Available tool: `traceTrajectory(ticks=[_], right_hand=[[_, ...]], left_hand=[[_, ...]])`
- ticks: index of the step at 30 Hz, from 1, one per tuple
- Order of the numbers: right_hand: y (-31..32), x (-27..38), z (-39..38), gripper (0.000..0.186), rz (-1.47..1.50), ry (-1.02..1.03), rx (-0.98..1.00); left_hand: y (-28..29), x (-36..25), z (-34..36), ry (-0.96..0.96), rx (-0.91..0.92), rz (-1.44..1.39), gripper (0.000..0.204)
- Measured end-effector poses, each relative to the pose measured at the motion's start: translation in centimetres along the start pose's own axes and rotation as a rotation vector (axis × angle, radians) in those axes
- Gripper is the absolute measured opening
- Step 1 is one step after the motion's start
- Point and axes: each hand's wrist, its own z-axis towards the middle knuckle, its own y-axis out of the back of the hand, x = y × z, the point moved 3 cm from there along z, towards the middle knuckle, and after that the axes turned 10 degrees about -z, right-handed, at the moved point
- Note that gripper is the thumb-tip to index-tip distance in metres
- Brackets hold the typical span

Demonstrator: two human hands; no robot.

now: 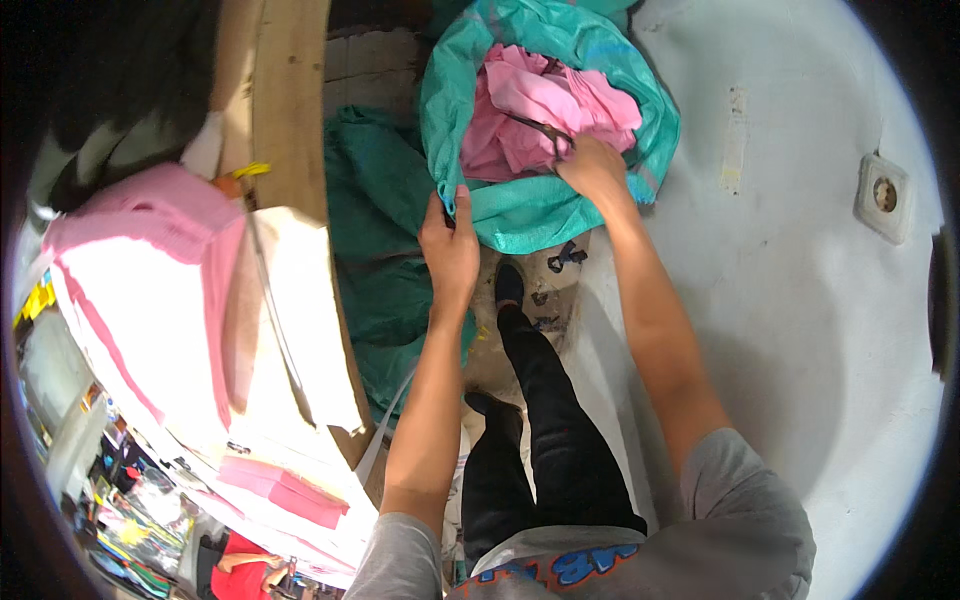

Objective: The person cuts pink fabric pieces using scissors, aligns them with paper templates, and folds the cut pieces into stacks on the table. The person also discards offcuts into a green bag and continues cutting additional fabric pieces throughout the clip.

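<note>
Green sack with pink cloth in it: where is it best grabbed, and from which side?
Probably by the near rim of the green sack, coming from the person's side: it gapes open, and its loose edge looks thin enough to pinch. The left hand grips the rim's near-left part.

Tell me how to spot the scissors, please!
Find the big open green sack beside the pale wall. Pink cloth lies in it, and the person's right hand is over that cloth, holding the scissors. They're the dark, narrow, pointed thing against all that soft pink.
</note>
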Motion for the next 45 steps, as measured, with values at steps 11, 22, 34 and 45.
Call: traceTrajectory(ticks=[11,22,34,45], right_hand=[[-3.8,-7.0,-19.4,0.032,0.669,-0.246,-0.203],[-10.9,-8.9,-43.6,0.045,0.306,-0.078,-0.196],[-7.7,-0.9,-57.1,0.058,0.194,0.553,-0.078],[-7.3,26.1,-68.9,0.045,-0.126,1.157,0.029]], left_hand=[[3.2,3.8,-11.1,0.254,0.001,-0.129,0.049],[22.2,-11.8,-40.2,0.347,0.663,-0.046,0.028],[57.1,8.6,-71.8,0.293,-1.086,0.53,0.058],[58.1,13.5,-72.8,0.549,-1.178,0.141,0.055]])
